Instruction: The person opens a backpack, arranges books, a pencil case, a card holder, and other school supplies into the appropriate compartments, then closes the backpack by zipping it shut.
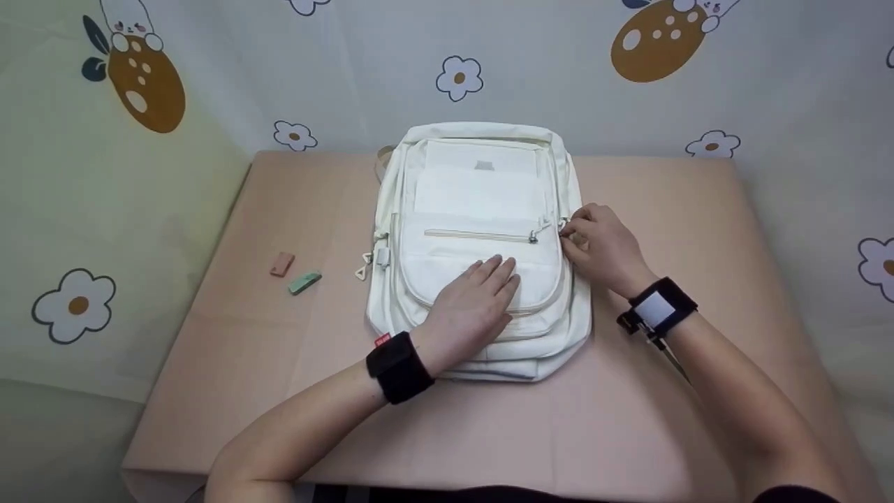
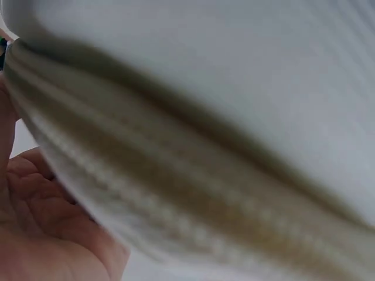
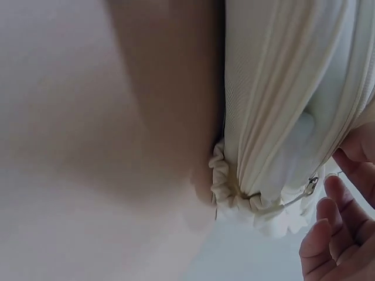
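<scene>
A white backpack (image 1: 482, 195) lies front side up on the table, with a short zipper across its front pocket. My left hand (image 1: 469, 314) rests on the lower front of the bag, fingers straight. Close up in the left wrist view, the bag's zipper seam (image 2: 176, 170) covers part of that hand (image 2: 53, 216). At the bag's right side my right hand (image 1: 606, 244) pinches a zipper pull between thumb and fingertips. The right wrist view shows the metal zipper slider (image 3: 310, 186) just beside the fingers (image 3: 347, 205); the pull itself is mostly hidden.
Left of the backpack lie a small pink block (image 1: 282, 265) and a small green block (image 1: 304, 282). A pinkish cloth covers the table (image 1: 628, 419). Behind it hangs a patterned curtain (image 1: 377, 77). Triangular pulls (image 1: 362, 267) hang at the bag's left side.
</scene>
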The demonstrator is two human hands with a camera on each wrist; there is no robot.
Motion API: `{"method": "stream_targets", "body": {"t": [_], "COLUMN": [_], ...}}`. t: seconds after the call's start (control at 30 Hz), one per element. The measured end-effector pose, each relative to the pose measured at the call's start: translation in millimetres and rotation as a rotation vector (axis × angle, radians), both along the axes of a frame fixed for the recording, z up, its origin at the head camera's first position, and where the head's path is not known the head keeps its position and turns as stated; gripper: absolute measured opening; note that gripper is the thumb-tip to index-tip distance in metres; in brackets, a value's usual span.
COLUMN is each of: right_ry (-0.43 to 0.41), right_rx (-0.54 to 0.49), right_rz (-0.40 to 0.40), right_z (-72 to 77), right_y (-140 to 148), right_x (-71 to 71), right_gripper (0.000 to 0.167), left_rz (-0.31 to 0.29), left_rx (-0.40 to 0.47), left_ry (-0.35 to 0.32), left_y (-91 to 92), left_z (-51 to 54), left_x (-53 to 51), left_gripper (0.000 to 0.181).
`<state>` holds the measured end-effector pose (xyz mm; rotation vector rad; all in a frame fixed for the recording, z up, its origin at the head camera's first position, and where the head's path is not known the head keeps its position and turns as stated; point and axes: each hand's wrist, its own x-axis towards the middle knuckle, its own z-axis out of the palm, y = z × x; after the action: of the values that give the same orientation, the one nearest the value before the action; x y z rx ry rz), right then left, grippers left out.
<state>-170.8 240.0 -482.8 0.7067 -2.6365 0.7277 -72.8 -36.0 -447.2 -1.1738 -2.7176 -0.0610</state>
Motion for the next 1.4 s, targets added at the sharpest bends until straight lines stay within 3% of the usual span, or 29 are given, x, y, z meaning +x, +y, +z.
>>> {"method": "stream_targets", "body": {"t": [0.27,0.5,0.67,0.83,1.07,1.4], "right_ry": [0.13,0.192,0.192,0.175,0.145,0.094], "right_rx": [0.129,0.248,0.302,0.29,0.296,0.31], "right_rz": [0.027,0.077,0.122,0.129,0.081,0.046], "right_z": [9.4,19.0,20.8,18.9,16.0,17.2], "right_y": [6,5,1,-1,-2,-4], "right_x": [8.3,27.7,48.6,62.7,66.3,72.0], "right_gripper": [0.009,0.007,0.007,0.007,0.011,0.017], "left_rz": [-0.009,-0.015,-0.012,-0.003,-0.061,-0.13], "left_rx": [0.016,0.012,0.011,0.001,0.062,0.175], "left_ry": [-0.012,0.002,0.002,-0.02,0.025,0.096], "left_y": [0.8,0.7,-0.3,-1.4,-13.3,-56.6], "left_z": [0.2,-1.7,-1.5,-1.0,-2.4,-5.3], "left_x": [-1.8,-1.1,-1.1,-2.4,-3.0,-0.9], "left_gripper": [0.052,0.053,0.053,0.053,0.048,0.035]}}
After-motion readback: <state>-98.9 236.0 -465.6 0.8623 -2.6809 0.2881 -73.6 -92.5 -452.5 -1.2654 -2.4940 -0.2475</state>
